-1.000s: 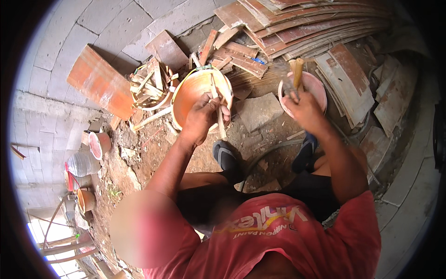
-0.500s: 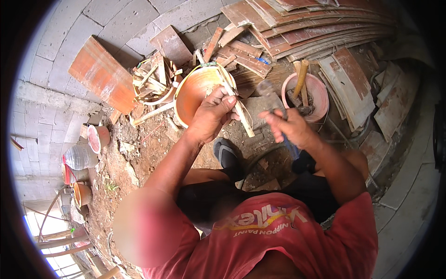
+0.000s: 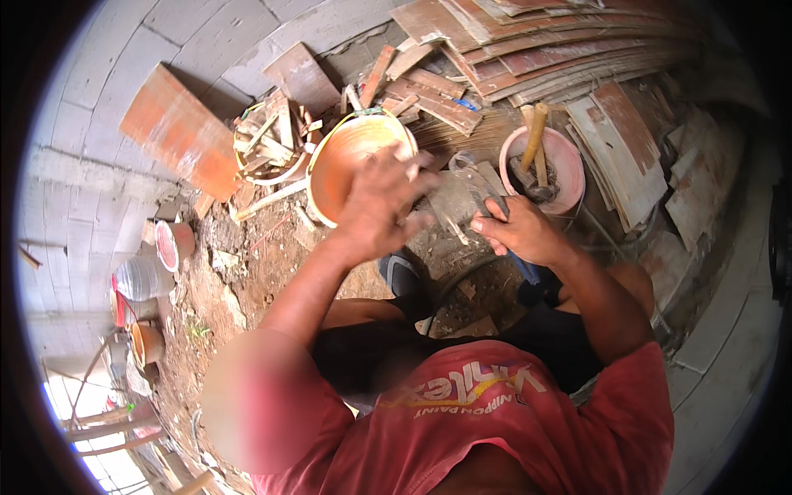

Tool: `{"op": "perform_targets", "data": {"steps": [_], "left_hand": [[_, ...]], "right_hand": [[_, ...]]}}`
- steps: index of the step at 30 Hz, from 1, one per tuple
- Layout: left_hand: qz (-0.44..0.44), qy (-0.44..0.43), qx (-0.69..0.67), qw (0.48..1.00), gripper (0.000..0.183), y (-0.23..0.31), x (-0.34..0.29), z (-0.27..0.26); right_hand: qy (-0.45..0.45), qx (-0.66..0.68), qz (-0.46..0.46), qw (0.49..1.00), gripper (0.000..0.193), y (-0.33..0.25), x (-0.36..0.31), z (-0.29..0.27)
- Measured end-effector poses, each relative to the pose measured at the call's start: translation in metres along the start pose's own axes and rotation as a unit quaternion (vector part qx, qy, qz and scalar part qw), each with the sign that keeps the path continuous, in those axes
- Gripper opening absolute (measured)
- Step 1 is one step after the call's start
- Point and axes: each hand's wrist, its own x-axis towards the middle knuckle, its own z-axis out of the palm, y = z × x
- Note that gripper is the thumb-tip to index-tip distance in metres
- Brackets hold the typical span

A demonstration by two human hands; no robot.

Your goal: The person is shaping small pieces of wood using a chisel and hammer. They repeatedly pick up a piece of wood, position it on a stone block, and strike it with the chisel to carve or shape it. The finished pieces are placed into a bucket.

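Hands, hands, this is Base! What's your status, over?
Left hand open, blurred. Right hand gripping blue-handled tool. Wood strip between hands, contact unclear. Orange bucket close by, partly hidden behind left hand.

Left hand (image 3: 375, 208) blurred, spread wide, back uppermost. Right hand (image 3: 525, 232) curled closed, thumb (image 3: 482, 224) turned leftward. Both bare forearms (image 3: 302, 289) reach forward, angled inward.

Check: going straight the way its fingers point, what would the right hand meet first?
Likely the pale, narrow wooden strip just left of the right hand; depth is unclear, so the hand might pass over it.
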Motion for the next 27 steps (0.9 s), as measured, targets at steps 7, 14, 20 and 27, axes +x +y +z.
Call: {"op": "perform_targets", "data": {"steps": [7,14,20,27], "left_hand": [[0.021,-0.166,-0.243,0.955,0.038,0.004,-0.023,0.046],[-0.107,-0.258,-0.464,0.841,0.035,0.021,-0.013,0.016],[-0.011,-0.098,-0.391,0.915,0.034,0.007,-0.017,0.046],[0.008,-0.047,-0.294,0.955,0.031,-0.002,0.002,0.069]], "right_hand": [[0.007,0.039,0.029,0.999,0.021,0.005,-0.005,0.011],[0.063,0.137,-0.010,0.988,0.014,0.001,-0.011,0.008],[0.105,0.115,0.005,0.988,0.016,0.003,-0.008,0.005],[0.117,0.139,-0.014,0.983,0.021,0.009,0.000,-0.003]]}}
